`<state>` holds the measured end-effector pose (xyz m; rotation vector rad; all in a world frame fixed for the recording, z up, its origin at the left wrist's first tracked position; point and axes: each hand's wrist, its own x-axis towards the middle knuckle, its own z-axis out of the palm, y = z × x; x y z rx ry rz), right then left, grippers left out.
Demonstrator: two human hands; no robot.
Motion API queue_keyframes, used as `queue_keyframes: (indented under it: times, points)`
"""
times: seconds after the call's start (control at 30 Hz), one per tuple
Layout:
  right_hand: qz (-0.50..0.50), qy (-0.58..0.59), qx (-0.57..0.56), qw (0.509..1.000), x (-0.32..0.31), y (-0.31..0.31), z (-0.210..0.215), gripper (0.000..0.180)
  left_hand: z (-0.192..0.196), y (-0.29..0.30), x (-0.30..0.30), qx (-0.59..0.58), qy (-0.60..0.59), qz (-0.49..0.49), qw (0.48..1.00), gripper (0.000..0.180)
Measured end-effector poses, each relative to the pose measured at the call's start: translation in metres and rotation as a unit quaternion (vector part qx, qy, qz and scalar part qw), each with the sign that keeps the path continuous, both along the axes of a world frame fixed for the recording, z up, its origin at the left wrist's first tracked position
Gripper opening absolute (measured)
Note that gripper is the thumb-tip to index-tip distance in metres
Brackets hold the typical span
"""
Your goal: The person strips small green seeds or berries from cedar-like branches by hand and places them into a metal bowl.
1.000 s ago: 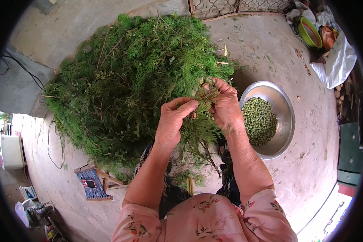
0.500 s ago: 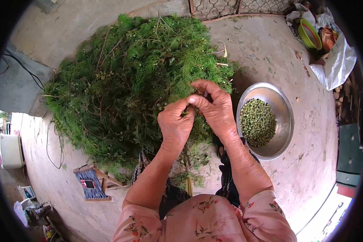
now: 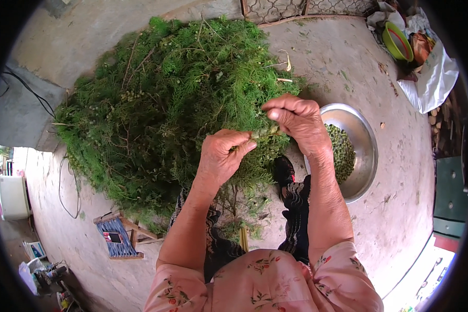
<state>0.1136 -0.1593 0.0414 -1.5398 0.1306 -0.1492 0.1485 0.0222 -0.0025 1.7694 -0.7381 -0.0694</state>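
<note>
Both hands are up over the big heap of green branches (image 3: 161,109), which sprawls across the concrete floor (image 3: 348,67) and fills the middle of the view. The left hand (image 3: 222,156) sits at the heap's near edge, its grip pinched together on one end of a small green sprig (image 3: 265,132). The right hand (image 3: 296,122), just to the right of it at the heap's right edge, has its fingers curled shut on the sprig's other end, so the sprig spans the short gap between the two hands. Right of the heap, touching its fringe, stands a round metal bowl (image 3: 366,156) with a mound of small green bits (image 3: 340,151) inside; the right wrist crosses the bowl's left rim. On the near-left side of the heap there is a small wooden stool (image 3: 120,236) with a blue woven seat. Far beyond the heap's right side, by white sacking (image 3: 437,78), lies a green basin (image 3: 398,41).
</note>
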Motion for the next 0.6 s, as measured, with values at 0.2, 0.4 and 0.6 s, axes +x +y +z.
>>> queue_keyframes:
  times: [0.2, 0.4, 0.6]
  points:
    - [0.136, 0.021, -0.005, 0.99, 0.0, -0.001, -0.003, 0.017, 0.001, 0.004, 0.002, 0.007, 0.03, -0.025, 0.999, 0.015]
    - [0.162, 0.002, -0.041, 0.986, 0.0, 0.0, 0.001, 0.016, 0.003, 0.004, 0.0, -0.03, 0.097, -0.015, 0.995, 0.017]
    - [0.155, 0.021, -0.064, 0.986, 0.004, 0.01, -0.011, 0.017, 0.009, 0.006, 0.003, -0.05, 0.176, -0.028, 0.983, 0.015]
